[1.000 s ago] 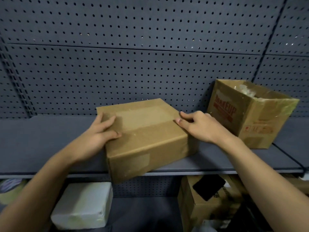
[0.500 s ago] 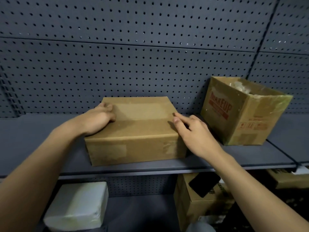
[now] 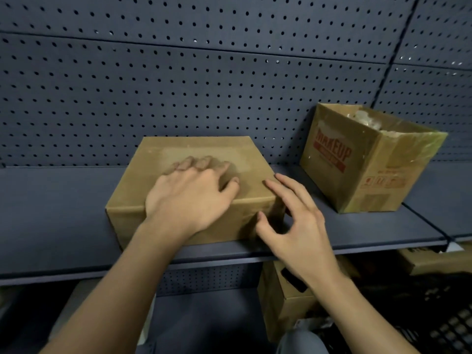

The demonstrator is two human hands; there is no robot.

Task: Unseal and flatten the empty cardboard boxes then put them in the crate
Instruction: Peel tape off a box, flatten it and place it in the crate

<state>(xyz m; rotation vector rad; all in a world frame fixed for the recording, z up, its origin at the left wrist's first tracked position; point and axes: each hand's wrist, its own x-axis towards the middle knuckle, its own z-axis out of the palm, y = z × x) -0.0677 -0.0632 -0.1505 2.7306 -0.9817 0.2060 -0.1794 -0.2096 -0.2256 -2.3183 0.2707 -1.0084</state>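
Item: low flat brown cardboard box (image 3: 143,185), flaps closed, with a pale tape strip (image 3: 158,154) running across its top.
Place of item: on the dark grey metal shelf (image 3: 63,213), close to the front lip and set a little askew.
Left hand (image 3: 189,198): palm down on top of the box, fingers laid nearly straight over the tape. It presses and grips nothing.
Right hand (image 3: 301,226): at the box's front right corner, fingers spread and uncurled. The forefinger tip is on the top face and the thumb tip on the front face, with the edge between them. It holds nothing, and whether a nail has caught tape cannot be told.
Step in hand: unsealing, judged to be at its start, since the tape looks whole.
Next move calls for: finding a loose tape end at that corner and peeling along the seam while the flat hand pins the box. An empty box would likely slide on the smooth shelf otherwise.
Right of the box: taller open-topped cardboard box (image 3: 357,175) printed MAKEUP in red, on the same shelf and not touching it. Its pale contents are unclear.
Behind the box: blue-grey perforated back panel (image 3: 178,85).
Below the box, rightward: a slotted cardboard carton (image 3: 281,302) under the shelf. Beyond it is a black lattice crate (image 3: 447,328) in shadow, probably the destination.
Light: dim.
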